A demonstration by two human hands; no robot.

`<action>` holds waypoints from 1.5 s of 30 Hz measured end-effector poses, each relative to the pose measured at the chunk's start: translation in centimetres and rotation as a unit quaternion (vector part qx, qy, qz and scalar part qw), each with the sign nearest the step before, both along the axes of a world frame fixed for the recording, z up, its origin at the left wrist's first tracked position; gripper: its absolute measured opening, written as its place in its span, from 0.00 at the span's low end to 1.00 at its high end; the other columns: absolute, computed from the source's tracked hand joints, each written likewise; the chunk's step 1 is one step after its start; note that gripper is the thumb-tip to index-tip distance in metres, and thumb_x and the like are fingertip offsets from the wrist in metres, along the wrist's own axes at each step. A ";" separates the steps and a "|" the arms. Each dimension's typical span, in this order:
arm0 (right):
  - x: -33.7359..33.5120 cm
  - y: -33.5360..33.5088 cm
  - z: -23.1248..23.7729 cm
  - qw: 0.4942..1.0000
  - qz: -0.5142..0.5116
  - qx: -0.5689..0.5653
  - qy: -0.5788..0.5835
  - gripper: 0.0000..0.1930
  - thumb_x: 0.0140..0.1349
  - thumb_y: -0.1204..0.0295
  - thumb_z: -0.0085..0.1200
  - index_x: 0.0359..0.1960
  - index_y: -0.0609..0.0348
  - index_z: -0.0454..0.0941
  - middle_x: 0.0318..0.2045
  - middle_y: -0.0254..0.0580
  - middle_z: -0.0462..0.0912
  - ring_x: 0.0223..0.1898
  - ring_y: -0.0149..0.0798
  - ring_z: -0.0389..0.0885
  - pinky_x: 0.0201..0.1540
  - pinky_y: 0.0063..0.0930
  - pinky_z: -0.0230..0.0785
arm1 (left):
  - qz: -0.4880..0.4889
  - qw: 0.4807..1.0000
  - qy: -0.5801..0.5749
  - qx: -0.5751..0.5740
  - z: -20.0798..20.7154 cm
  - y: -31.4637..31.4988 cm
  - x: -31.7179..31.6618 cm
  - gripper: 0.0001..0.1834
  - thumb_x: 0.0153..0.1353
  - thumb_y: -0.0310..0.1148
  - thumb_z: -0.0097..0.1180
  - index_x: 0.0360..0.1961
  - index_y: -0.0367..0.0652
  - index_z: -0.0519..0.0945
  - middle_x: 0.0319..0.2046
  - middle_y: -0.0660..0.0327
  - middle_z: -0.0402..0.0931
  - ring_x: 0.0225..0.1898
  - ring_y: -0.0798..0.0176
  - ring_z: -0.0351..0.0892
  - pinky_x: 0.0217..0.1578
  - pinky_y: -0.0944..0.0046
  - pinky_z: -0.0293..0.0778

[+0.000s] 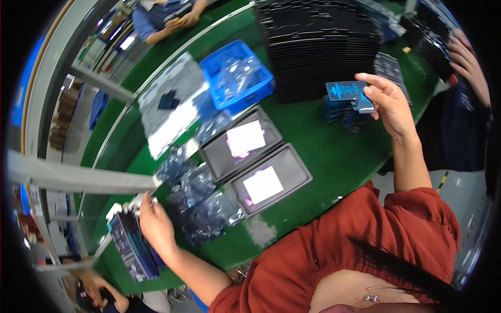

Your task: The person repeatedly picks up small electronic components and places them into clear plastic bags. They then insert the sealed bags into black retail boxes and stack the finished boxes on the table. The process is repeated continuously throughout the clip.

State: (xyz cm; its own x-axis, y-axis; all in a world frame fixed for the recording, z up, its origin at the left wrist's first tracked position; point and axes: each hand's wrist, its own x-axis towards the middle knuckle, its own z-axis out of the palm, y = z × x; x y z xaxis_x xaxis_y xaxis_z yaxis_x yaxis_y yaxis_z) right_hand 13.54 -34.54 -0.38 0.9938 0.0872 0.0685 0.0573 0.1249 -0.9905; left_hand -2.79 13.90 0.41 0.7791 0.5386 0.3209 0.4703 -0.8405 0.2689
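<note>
My right hand (390, 107) pinches a small flat dark piece with light-blue print and a notched corner (345, 91) between thumb and fingers, above the green table. Below it lie a few dark-blue glossy pieces (342, 116), partly hidden. At the far left, my left hand (155, 224) rests against a stack of dark printed flat packs (130, 248), its fingers close together by some crumpled white material (117, 209). What those fingers grip is hard to make out. Between the hands sit two black trays (297, 166), each with a white sheet (263, 185) in it.
Crumpled clear bags (206, 208) lie left of the trays. Behind them stands a blue bin (237, 101) holding clear bags. A tall stack of black trays (318, 52) rises at the back. A grey post (83, 175) crosses the left side. Other people work behind and at the right.
</note>
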 end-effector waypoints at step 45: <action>0.2 -7.1 -3.1 0.739 -0.339 -0.553 -0.182 0.29 0.47 0.59 0.61 0.53 0.55 0.77 0.60 0.51 0.68 0.59 0.53 0.68 0.59 0.48 0.61 | -0.495 0.862 -0.088 -0.062 -0.4 -15.2 1.5 0.10 0.48 0.22 0.59 0.35 0.36 0.80 0.38 0.52 0.79 0.41 0.49 0.79 0.45 0.55 0.74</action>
State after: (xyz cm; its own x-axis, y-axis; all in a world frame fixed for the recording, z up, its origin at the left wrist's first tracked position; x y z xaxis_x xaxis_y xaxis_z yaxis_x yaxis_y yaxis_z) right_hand 13.70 -41.64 -3.44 0.7682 -0.2198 0.6012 0.0230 -0.9291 -0.3691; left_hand -1.25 -1.31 -0.01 0.8214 -0.3237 0.4695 -0.5187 -0.7662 0.3792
